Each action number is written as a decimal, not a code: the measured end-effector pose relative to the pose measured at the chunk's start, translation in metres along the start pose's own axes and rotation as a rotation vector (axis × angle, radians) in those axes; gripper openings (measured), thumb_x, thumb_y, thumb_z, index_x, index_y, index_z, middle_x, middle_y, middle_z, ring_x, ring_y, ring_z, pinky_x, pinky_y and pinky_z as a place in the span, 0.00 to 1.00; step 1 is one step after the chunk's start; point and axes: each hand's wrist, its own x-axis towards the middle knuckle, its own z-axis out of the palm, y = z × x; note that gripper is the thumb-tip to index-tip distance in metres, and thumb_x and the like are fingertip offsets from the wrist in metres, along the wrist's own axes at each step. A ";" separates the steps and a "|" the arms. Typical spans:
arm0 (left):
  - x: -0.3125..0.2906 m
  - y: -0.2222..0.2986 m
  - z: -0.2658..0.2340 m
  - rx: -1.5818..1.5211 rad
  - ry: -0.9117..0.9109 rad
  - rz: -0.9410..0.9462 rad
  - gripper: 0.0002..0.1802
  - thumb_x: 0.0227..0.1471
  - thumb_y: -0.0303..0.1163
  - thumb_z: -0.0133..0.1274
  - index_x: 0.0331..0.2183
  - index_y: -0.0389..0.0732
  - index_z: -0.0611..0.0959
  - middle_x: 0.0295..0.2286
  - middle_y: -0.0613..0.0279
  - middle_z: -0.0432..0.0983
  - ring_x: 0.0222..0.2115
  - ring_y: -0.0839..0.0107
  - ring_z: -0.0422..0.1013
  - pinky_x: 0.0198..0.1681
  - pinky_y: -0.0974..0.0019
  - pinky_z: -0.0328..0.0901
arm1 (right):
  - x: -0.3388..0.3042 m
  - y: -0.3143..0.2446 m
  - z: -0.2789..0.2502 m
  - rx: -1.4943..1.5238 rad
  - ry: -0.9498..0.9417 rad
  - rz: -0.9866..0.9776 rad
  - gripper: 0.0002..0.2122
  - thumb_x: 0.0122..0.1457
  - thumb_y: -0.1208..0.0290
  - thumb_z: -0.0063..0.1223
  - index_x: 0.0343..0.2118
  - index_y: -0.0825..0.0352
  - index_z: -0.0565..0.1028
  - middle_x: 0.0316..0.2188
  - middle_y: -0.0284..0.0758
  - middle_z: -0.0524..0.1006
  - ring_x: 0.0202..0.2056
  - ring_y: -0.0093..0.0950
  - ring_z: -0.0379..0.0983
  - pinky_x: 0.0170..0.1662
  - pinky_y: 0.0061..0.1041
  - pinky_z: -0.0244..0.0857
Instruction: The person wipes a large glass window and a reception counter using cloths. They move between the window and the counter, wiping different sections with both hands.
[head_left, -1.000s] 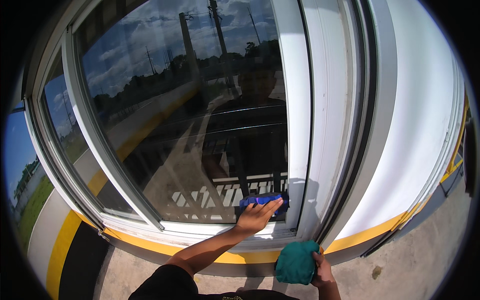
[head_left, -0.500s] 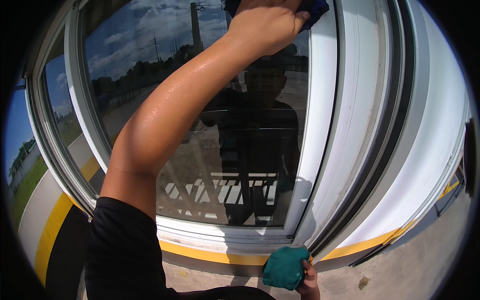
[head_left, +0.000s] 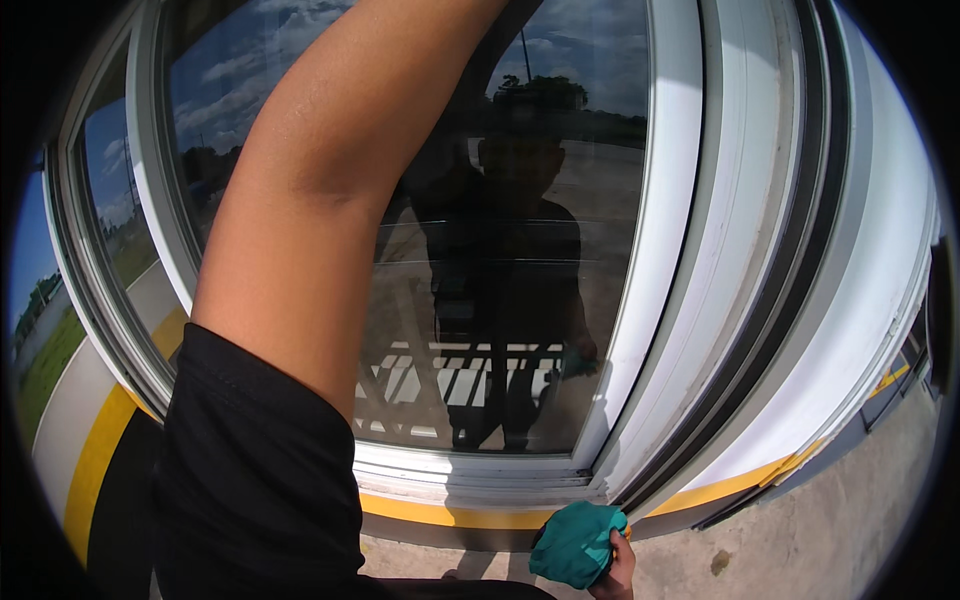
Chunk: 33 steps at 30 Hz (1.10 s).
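My left arm (head_left: pixel 330 180) reaches up across the window glass (head_left: pixel 520 300) and leaves the picture at the top, so the left hand is hidden. Its black sleeve (head_left: pixel 260 480) fills the lower left. Low at the bottom edge, my right hand (head_left: pixel 617 575) grips a bunched teal cloth (head_left: pixel 576 540) in front of the sill. The dark glass reflects a standing person, sky and trees.
A white window frame (head_left: pixel 665 250) with a dark sliding track (head_left: pixel 790 260) runs up the right side. A yellow stripe (head_left: pixel 440 515) borders the wall under the sill. Concrete floor (head_left: pixel 800 545) lies at the lower right. A second pane (head_left: pixel 110 230) stands at the left.
My left arm has swung from the bottom of the pane up to its top; the hand and its blue cloth have left the view. The right hand stays low with the teal cloth.
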 end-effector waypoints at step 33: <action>-0.220 -0.039 -0.113 -0.093 0.007 -0.001 0.29 0.60 0.46 0.56 0.60 0.48 0.78 0.65 0.66 0.67 0.64 0.64 0.63 0.70 0.43 0.48 | 0.041 -0.003 0.088 -0.199 -0.115 0.035 0.23 0.70 0.62 0.46 0.62 0.70 0.69 0.56 0.47 0.78 0.55 0.44 0.78 0.61 0.46 0.72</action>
